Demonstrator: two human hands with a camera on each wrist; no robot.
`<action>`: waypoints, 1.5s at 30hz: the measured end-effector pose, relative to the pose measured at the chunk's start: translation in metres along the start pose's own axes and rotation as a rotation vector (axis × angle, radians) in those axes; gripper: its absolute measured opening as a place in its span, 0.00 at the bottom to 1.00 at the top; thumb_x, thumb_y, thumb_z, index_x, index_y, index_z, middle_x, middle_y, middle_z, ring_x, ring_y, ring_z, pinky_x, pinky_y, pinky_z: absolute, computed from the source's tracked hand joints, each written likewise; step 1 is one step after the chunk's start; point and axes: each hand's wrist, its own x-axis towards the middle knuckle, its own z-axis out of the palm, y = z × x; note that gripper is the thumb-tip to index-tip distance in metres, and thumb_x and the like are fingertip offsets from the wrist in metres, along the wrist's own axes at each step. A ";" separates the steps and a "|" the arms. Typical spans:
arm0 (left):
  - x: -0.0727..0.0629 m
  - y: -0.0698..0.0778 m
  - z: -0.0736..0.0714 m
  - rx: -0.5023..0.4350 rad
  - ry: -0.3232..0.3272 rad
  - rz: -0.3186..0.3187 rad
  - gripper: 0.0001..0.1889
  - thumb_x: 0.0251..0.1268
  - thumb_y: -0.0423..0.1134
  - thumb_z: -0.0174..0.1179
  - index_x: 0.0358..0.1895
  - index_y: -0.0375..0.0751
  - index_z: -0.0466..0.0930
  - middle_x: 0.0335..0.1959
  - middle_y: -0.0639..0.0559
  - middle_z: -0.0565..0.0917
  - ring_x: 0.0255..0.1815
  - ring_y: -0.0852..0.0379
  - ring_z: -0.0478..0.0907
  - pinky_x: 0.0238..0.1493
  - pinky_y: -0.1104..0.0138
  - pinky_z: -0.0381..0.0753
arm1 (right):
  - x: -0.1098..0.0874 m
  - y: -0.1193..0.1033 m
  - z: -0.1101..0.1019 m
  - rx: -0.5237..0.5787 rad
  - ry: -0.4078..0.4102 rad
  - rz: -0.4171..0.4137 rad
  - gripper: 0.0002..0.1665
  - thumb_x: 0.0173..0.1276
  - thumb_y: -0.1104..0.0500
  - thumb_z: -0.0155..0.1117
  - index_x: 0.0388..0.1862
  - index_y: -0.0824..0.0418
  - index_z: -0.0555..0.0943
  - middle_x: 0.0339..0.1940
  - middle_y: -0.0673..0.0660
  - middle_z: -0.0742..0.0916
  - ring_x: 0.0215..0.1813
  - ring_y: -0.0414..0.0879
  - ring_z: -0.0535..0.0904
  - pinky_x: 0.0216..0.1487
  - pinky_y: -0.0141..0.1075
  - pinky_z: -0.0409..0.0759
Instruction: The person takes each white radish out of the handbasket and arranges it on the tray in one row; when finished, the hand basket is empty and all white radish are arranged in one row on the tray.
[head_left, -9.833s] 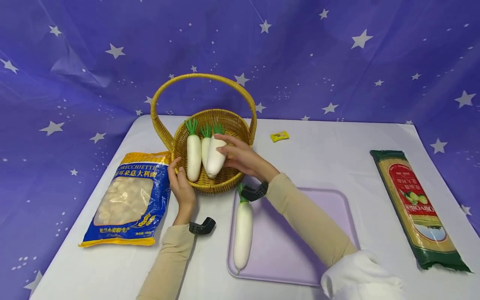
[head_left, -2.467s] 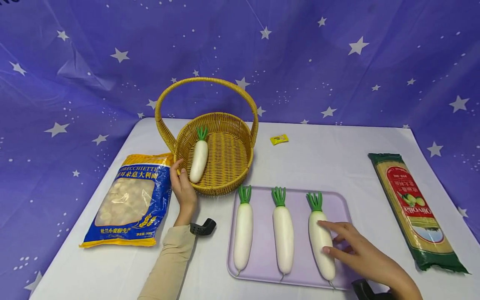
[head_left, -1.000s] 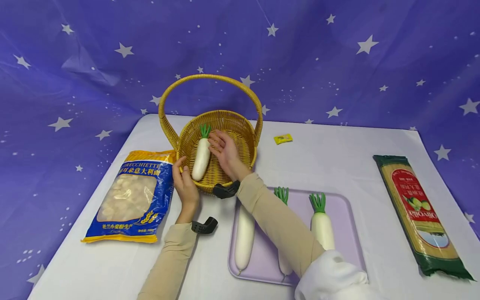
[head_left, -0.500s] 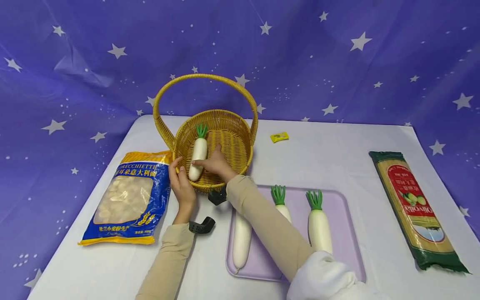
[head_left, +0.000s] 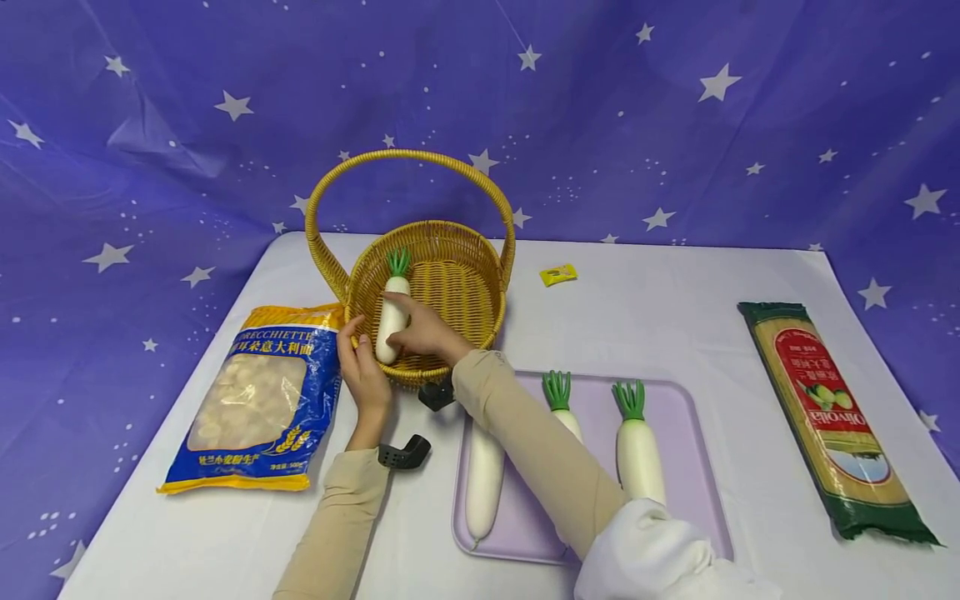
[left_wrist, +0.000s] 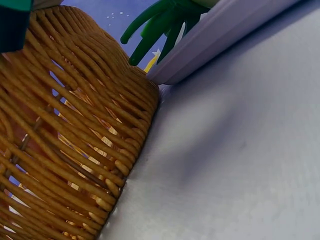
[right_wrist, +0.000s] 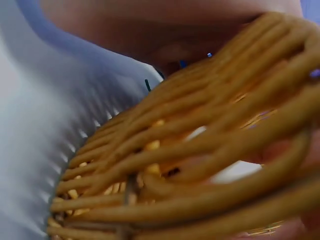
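A round wicker basket (head_left: 461,292) with a tall handle stands at the table's back left. One white radish (head_left: 395,310) with green stalks lies in its left side. My right hand (head_left: 426,329) reaches over the front rim and grips this radish, a fingertip and the thumb on either side of it. My left hand (head_left: 363,371) holds the basket's left front rim. In the left wrist view the basket's woven wall (left_wrist: 75,125) fills the left half. In the right wrist view the weave (right_wrist: 200,150) is close up, and the fingers' hold on the radish is mostly hidden.
A lilac tray (head_left: 675,433) in front bears a left radish (head_left: 483,487), a middle radish (head_left: 564,417) and a right radish (head_left: 640,458), partly covered by my right arm. A blue pasta bag (head_left: 251,400), a spaghetti pack (head_left: 832,408) and a yellow candy (head_left: 558,274) lie around.
Two radishes have gone from the basket to the tray since the oldest frame. My right hand came back from the tray to the basket and took hold of the last radish there.
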 end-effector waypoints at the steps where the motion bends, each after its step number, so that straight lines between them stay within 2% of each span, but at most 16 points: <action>1: 0.000 0.000 0.000 0.002 0.000 -0.002 0.18 0.64 0.35 0.38 0.54 0.35 0.69 0.55 0.44 0.73 0.61 0.55 0.65 0.61 0.64 0.59 | 0.000 0.000 0.000 0.011 -0.020 0.013 0.42 0.57 0.68 0.60 0.69 0.49 0.58 0.63 0.65 0.71 0.38 0.50 0.77 0.30 0.33 0.77; 5: 0.000 0.000 -0.001 0.006 -0.004 -0.006 0.18 0.64 0.35 0.38 0.55 0.37 0.69 0.56 0.44 0.72 0.61 0.55 0.65 0.61 0.64 0.59 | 0.001 0.000 0.000 0.085 -0.108 0.063 0.41 0.58 0.67 0.56 0.70 0.49 0.56 0.63 0.64 0.70 0.34 0.47 0.75 0.33 0.37 0.77; 7: 0.000 0.000 -0.001 0.004 -0.006 -0.004 0.18 0.64 0.35 0.38 0.55 0.36 0.69 0.56 0.44 0.72 0.61 0.55 0.65 0.61 0.63 0.59 | 0.001 0.001 0.000 0.116 -0.132 0.076 0.42 0.59 0.67 0.54 0.71 0.49 0.55 0.63 0.63 0.69 0.36 0.47 0.74 0.35 0.38 0.77; 10: 0.000 0.000 -0.001 0.000 -0.009 0.001 0.18 0.65 0.35 0.38 0.55 0.36 0.69 0.56 0.44 0.72 0.61 0.55 0.64 0.61 0.63 0.59 | 0.001 0.000 0.001 0.128 -0.119 0.081 0.40 0.60 0.65 0.54 0.71 0.49 0.56 0.64 0.63 0.68 0.44 0.48 0.74 0.38 0.38 0.78; 13: 0.000 0.000 -0.001 0.001 -0.009 0.007 0.18 0.65 0.35 0.38 0.55 0.36 0.69 0.56 0.44 0.72 0.61 0.56 0.64 0.62 0.64 0.58 | 0.000 0.000 0.002 0.123 -0.068 0.084 0.38 0.60 0.62 0.56 0.69 0.50 0.58 0.62 0.62 0.70 0.50 0.50 0.74 0.40 0.37 0.79; 16: 0.001 0.000 -0.001 0.002 -0.009 0.012 0.18 0.65 0.35 0.38 0.54 0.36 0.69 0.55 0.44 0.73 0.61 0.56 0.64 0.62 0.64 0.58 | 0.000 0.000 0.002 0.152 -0.003 0.081 0.36 0.60 0.59 0.58 0.68 0.52 0.61 0.60 0.63 0.72 0.51 0.52 0.75 0.40 0.38 0.80; 20: 0.001 0.000 -0.002 0.004 -0.010 0.018 0.18 0.65 0.35 0.38 0.54 0.35 0.69 0.55 0.44 0.72 0.62 0.55 0.64 0.63 0.64 0.58 | 0.001 0.001 0.002 0.190 0.092 0.073 0.34 0.60 0.58 0.60 0.66 0.55 0.64 0.58 0.64 0.74 0.50 0.54 0.76 0.36 0.37 0.80; 25: 0.002 0.000 -0.002 0.000 -0.011 0.012 0.18 0.64 0.34 0.38 0.54 0.35 0.69 0.56 0.44 0.72 0.62 0.55 0.64 0.63 0.65 0.57 | 0.004 0.003 0.000 0.219 0.271 0.075 0.30 0.58 0.57 0.64 0.60 0.56 0.68 0.55 0.64 0.75 0.46 0.51 0.76 0.29 0.30 0.75; 27: 0.001 0.000 -0.002 -0.006 -0.008 0.009 0.18 0.64 0.34 0.38 0.54 0.35 0.69 0.56 0.44 0.72 0.62 0.56 0.64 0.63 0.65 0.57 | 0.004 0.003 -0.002 0.239 0.322 0.084 0.30 0.57 0.57 0.65 0.59 0.55 0.69 0.56 0.63 0.75 0.47 0.51 0.76 0.30 0.30 0.74; 30: 0.001 0.000 -0.001 -0.021 -0.008 0.004 0.18 0.65 0.34 0.38 0.54 0.34 0.69 0.56 0.44 0.72 0.61 0.56 0.64 0.63 0.66 0.58 | 0.003 0.003 -0.004 0.270 0.342 0.096 0.29 0.57 0.58 0.64 0.59 0.54 0.69 0.58 0.62 0.74 0.51 0.53 0.75 0.34 0.34 0.76; 34: 0.000 0.000 0.001 -0.026 -0.002 -0.001 0.18 0.65 0.34 0.39 0.54 0.34 0.69 0.56 0.44 0.72 0.61 0.56 0.64 0.62 0.66 0.58 | -0.003 0.001 -0.008 0.370 0.308 0.073 0.28 0.58 0.59 0.63 0.59 0.52 0.69 0.59 0.61 0.72 0.52 0.53 0.75 0.38 0.37 0.78; 37: -0.001 0.001 0.001 -0.015 -0.004 -0.003 0.18 0.65 0.34 0.38 0.54 0.34 0.69 0.56 0.44 0.72 0.62 0.56 0.64 0.63 0.65 0.58 | -0.010 0.001 -0.011 0.494 0.241 0.040 0.28 0.60 0.60 0.61 0.60 0.51 0.68 0.59 0.61 0.70 0.50 0.53 0.75 0.40 0.38 0.80; 40: -0.002 0.001 0.001 -0.011 -0.006 -0.005 0.18 0.65 0.34 0.38 0.54 0.35 0.69 0.56 0.44 0.72 0.61 0.56 0.64 0.62 0.64 0.58 | -0.021 -0.001 -0.017 0.559 0.156 -0.005 0.28 0.61 0.61 0.59 0.60 0.51 0.67 0.59 0.62 0.69 0.49 0.51 0.75 0.44 0.41 0.80; 43: -0.002 0.001 0.001 -0.019 -0.004 -0.005 0.18 0.65 0.35 0.38 0.54 0.34 0.69 0.56 0.43 0.72 0.61 0.55 0.65 0.61 0.64 0.59 | -0.041 -0.003 -0.029 0.534 0.069 -0.045 0.28 0.61 0.61 0.59 0.60 0.49 0.67 0.57 0.63 0.70 0.48 0.50 0.75 0.47 0.45 0.79; 45: -0.002 0.001 0.001 -0.023 -0.005 -0.006 0.18 0.65 0.34 0.38 0.54 0.34 0.69 0.56 0.43 0.72 0.60 0.55 0.65 0.61 0.64 0.59 | -0.060 -0.002 -0.039 0.473 0.015 -0.063 0.27 0.60 0.60 0.60 0.59 0.47 0.67 0.54 0.62 0.71 0.47 0.48 0.74 0.47 0.45 0.79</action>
